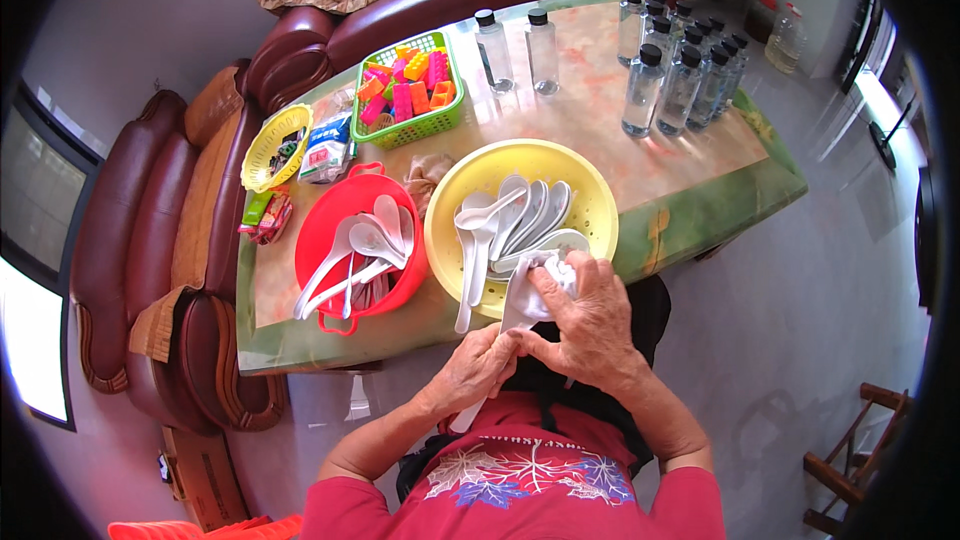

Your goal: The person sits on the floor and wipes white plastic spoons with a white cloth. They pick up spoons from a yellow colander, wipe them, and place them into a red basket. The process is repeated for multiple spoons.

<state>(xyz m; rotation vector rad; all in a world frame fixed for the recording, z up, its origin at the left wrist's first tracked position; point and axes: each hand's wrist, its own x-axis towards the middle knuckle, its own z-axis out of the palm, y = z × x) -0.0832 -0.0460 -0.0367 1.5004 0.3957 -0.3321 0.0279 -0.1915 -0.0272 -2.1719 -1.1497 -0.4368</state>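
My left hand is closed around the handle of a white soup spoon, whose handle end sticks out below my fingers. A white cloth is pressed onto the spoon's bowl by my right hand, fingers bent over it. Both hands are at the near edge of a yellow perforated basin. Several white spoons lie in this basin, some nested together. To its left, a red basket with handles holds more white spoons, some leaning over its rim.
On the table are a green basket of colourful building blocks, a small yellow basket, packets and a brown cloth. Clear bottles with black caps crowd the far right; two bottles stand apart. A sofa is behind.
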